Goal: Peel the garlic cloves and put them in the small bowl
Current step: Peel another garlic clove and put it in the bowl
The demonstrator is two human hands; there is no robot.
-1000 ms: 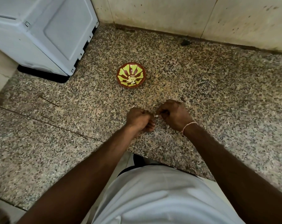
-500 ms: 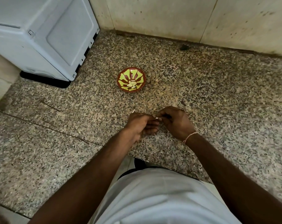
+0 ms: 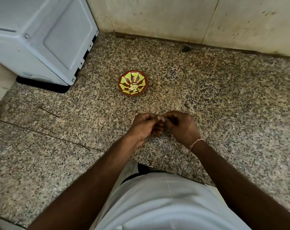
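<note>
A small red-brown bowl [image 3: 122, 80] with a yellow-green petal pattern stands on the speckled granite counter [image 3: 224, 105], with a few pale peeled garlic cloves [image 3: 134, 88] lying in its middle. Below the bowl, near the counter's front edge, my left hand [image 3: 145, 126] and my right hand [image 3: 180, 126] meet fingertip to fingertip. Both pinch a small whitish garlic clove [image 3: 161, 118], which the fingers mostly hide.
A white appliance [image 3: 41, 39] fills the back left corner of the counter. A stained wall [image 3: 174, 17] runs along the back. A dark crack [image 3: 41, 132] crosses the counter at the left. The counter's front edge is just under my forearms.
Both hands stay together on the clove, their fingers shifting slightly. The camera has tilted a little, so the bowl and hands sit lower in the view.
</note>
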